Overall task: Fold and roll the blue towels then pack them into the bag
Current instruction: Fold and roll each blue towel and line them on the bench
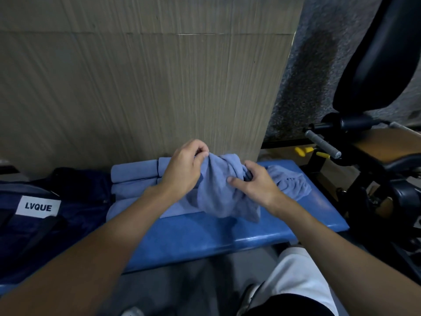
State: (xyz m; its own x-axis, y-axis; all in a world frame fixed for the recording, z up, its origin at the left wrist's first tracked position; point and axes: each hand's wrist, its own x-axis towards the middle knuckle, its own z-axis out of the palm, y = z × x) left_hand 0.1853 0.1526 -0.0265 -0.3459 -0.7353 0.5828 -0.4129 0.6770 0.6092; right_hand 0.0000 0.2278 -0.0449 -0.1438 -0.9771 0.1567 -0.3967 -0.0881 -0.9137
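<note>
- Blue towel (218,192) bunched up over the blue tabletop (205,238), toward its far edge; lower folds trail down onto the surface.
- My left hand (182,169) pinches the towel's top between thumb and curled fingers; my right hand (255,185) grips its right side, fingers dug into the cloth.
- Rolled towels (134,174) stacked just left of the held one; another loose towel (289,181) lies crumpled to its right.
- Navy bag (75,210) sits at the tabletop's left end; white label (41,207) reads LVQUE.
</note>
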